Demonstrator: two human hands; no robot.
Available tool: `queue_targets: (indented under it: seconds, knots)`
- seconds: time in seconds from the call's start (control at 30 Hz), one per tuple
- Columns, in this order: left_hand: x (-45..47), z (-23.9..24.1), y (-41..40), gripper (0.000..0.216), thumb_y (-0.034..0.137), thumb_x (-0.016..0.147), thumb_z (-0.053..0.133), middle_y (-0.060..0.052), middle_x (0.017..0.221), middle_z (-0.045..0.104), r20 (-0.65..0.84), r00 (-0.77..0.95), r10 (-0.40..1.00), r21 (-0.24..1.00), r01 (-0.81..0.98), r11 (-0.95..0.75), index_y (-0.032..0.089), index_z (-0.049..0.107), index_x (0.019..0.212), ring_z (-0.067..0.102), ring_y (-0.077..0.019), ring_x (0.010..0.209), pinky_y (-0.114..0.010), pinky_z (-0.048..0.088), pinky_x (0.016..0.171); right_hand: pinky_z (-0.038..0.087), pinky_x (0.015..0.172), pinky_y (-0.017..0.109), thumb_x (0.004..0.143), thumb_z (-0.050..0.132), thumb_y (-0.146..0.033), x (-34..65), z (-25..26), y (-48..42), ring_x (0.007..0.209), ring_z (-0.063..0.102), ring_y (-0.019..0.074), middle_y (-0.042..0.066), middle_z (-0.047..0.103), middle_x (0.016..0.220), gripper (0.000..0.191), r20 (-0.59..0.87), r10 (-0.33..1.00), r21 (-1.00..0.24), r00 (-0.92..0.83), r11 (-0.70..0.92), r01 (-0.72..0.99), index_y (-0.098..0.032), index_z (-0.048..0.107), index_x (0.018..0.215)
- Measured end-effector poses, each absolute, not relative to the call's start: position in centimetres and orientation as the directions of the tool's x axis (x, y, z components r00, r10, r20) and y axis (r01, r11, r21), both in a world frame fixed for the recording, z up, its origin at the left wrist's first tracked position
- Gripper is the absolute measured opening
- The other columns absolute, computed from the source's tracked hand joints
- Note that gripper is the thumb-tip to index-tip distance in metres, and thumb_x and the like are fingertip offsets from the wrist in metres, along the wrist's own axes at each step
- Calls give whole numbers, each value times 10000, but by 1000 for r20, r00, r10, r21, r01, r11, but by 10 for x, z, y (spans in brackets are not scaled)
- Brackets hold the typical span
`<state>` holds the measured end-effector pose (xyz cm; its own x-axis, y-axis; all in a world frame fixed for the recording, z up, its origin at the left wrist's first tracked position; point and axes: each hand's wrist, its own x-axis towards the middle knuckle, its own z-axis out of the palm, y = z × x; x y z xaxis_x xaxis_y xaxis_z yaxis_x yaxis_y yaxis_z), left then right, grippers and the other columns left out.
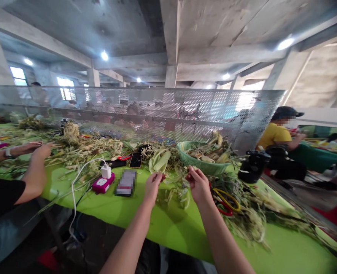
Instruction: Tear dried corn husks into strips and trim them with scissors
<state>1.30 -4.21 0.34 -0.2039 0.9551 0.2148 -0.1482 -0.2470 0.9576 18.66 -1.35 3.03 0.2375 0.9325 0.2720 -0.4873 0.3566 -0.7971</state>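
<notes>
Over the green table (180, 230), my left hand (153, 186) is closed in a pinch; what its fingertips hold is too small to make out. My right hand (198, 183), level with it, pinches a small pale piece of corn husk at the fingertips. Thin husk strips (182, 196) lie or hang between and below my hands; I cannot tell which ones my fingers touch. Beyond the left hand is a bundle of wide pale green corn husks (160, 160). Scissors with yellow and red handles (228, 201) lie just right of my right wrist.
A green basket (204, 165) holds husks. Left of me are a phone (125, 182), a darker phone (135, 160) and a purple power strip (102, 184) with a white cable. A co-worker's hands (41, 150) work at far left. Husk scraps (251, 217) cover the right; a perforated metal screen (162, 114) stands behind.
</notes>
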Motion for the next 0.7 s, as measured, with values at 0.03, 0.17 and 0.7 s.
queue_targets:
  seconds: [0.03, 0.17, 0.7]
  knots:
    - [14, 2, -42, 301, 436, 787, 558, -74, 864, 702, 243, -170, 955, 956, -126, -265, 160, 672, 830, 621, -199, 839, -285, 443, 737, 443, 504, 186, 558, 841, -321, 184, 30, -16, 523, 469, 68, -55, 525, 620, 293, 278, 938, -801, 206, 345, -490, -189, 604, 668]
    - [19, -9, -37, 211, 252, 740, 622, -69, 902, 702, 283, 30, 959, 959, 27, -283, 159, 679, 920, 620, -191, 861, -303, 445, 819, 458, 516, 175, 624, 814, -291, 176, 33, -22, 542, 499, 70, -54, 537, 620, 225, 311, 942, -797, 123, 330, -506, -187, 626, 693]
    - [16, -14, -32, 173, 248, 800, 573, -74, 927, 702, 330, -28, 944, 930, 180, -320, 179, 680, 917, 628, -180, 867, -315, 451, 835, 478, 464, 159, 628, 800, -251, 218, 44, -14, 446, 523, 50, -85, 599, 566, 206, 207, 946, -608, 251, 325, -724, -204, 616, 709]
